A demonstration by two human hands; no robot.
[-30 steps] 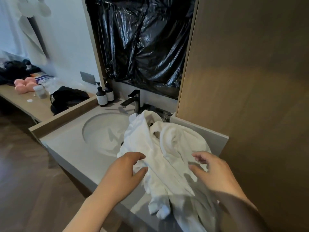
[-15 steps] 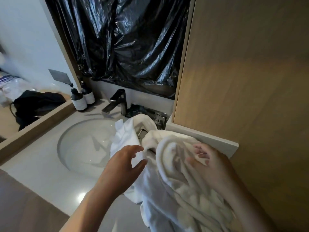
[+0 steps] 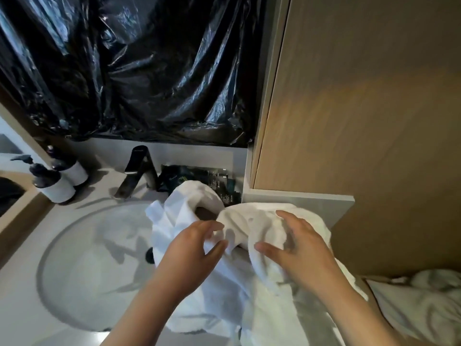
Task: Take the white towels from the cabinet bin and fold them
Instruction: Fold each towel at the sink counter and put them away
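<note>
My left hand point(image 3: 192, 255) curls over the white towels point(image 3: 182, 216), though I cannot tell whether it grips them; my right hand point(image 3: 299, 248) clutches a thick rolled fold. The white towels lie crumpled beneath both, draped across the sink point(image 3: 74, 258), near the faucet point(image 3: 139, 168).

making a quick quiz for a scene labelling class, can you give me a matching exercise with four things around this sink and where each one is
Things:
1. white towels
2. faucet
3. pump bottles
4. black plastic sheet

Places:
a. hangs over the wall behind the sink
b. stands at the sink's far rim
c. heaped over the sink's right side, under the left hand and right hand
d. side by side at the far left of the counter

Pairs: 1-c, 2-b, 3-d, 4-a
</note>
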